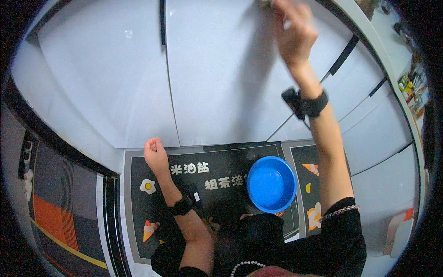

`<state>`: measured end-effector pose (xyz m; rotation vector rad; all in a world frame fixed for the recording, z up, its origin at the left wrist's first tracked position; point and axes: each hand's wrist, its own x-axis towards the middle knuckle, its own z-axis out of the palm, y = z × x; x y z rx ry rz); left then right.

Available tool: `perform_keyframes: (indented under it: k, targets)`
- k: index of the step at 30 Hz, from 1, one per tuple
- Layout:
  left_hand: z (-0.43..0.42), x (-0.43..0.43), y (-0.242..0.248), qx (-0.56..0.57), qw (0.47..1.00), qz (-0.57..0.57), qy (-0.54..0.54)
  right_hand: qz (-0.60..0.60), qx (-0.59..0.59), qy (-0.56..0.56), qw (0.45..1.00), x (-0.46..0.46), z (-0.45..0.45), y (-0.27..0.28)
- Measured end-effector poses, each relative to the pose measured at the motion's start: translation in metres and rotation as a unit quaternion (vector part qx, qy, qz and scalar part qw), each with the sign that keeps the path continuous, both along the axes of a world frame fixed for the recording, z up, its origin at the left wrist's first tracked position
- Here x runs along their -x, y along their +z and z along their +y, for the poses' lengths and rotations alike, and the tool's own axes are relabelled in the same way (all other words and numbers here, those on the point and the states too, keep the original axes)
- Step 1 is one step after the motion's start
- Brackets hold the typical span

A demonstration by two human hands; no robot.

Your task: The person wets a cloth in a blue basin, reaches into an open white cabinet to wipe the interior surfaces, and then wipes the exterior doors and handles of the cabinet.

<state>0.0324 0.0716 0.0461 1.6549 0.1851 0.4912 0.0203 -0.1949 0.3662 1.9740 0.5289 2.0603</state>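
Note:
My left hand (156,157) is loosely curled, with nothing visible in it, near the bottom edge of a glossy white cabinet door (86,79). At the top of the view my right hand (296,33), blurred, is raised in front of another white door (214,69). Its fingers are closed around a small pale object (287,23), which is mostly hidden; a beige-green part (265,3) shows by the fingertips, too cut off to identify. Both wrists wear black bands. A blue plastic basin (271,185) rests on the dark printed floor mat (221,204), close to my body.
More white cabinet fronts (377,145) with black handles curve along the right, below a pale counter edge (387,62). Packets and utensils (412,90) lie on the countertop. At the left are a dark door track (112,221) and a grey and orange rug (52,214).

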Motion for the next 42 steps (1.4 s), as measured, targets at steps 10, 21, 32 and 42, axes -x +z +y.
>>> perform_keyframes:
  k: [10,21,32,42]
  targets:
    - [-0.023,0.006,0.015,-0.087,0.994,0.054,-0.047,0.119,0.063,0.11,0.985,-0.012,-0.011,-0.133]
    - [-0.057,0.022,0.028,-0.104,0.986,0.024,-0.131,0.606,0.017,-0.022,0.795,0.018,0.002,-0.388]
    - [-0.086,-0.012,0.109,-0.207,0.959,-0.048,-0.185,0.238,0.007,0.094,0.967,0.017,-0.032,-0.136]
    - [-0.066,-0.029,0.101,-0.241,0.947,-0.033,-0.208,-0.076,-0.017,0.094,0.993,-0.012,-0.006,-0.014]
